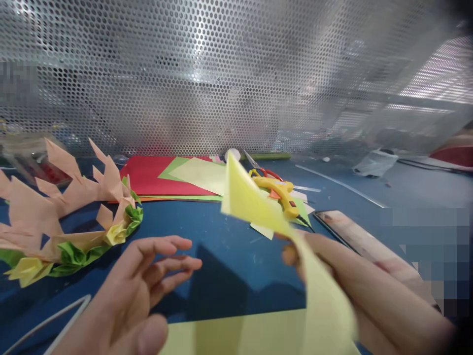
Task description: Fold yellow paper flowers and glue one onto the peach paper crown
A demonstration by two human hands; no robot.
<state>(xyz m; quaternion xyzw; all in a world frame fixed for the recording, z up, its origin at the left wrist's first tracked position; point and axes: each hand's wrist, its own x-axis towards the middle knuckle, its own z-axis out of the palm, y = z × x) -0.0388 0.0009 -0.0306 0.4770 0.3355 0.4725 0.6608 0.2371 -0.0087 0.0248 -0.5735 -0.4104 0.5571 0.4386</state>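
My right hand (314,251) pinches a sheet of yellow paper (328,296), which curls and blurs a little; its upper corner stands up and its lower part hangs toward me. My left hand (136,281) is held above the table with fingers apart and nothing in them. Another pale yellow sheet (236,335) lies flat at the near edge, below both hands. To the left of my left hand sits a paper wreath (81,192) of peach folded pieces with green leaves and yellow flowers.
Red paper (144,172) and other coloured sheets lie at the back. Beyond the right hand are a yellow glue gun (284,197), scissors (268,172) and a phone (369,241). A perforated metal panel (199,74) stands behind. A white cable (70,315) runs at lower left.
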